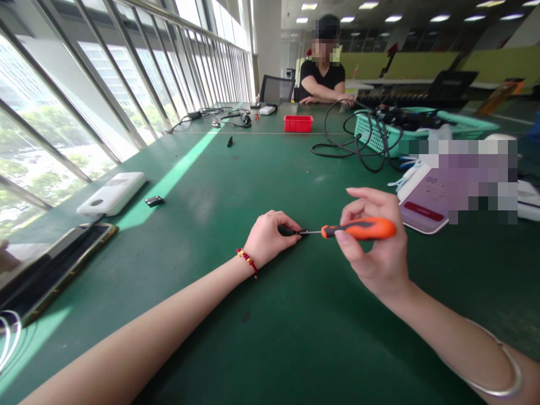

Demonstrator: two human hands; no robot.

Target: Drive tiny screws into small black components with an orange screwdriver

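Note:
My right hand [373,247] is closed around an orange-handled screwdriver [358,228], held level and pointing left. Its metal tip meets a small dark part [300,232] that my left hand [270,236] pinches against the green table [261,185]. The part is mostly hidden by my left fingers, so I cannot make out what it is. A red bead bracelet sits on my left wrist and a silver bangle on my right forearm.
A white power bank [113,193] and a small black piece [154,201] lie at the left. A phone [422,205] lies at the right. Further back are a red bin [298,123], a teal basket [426,126] with black cables, and a seated person [323,73].

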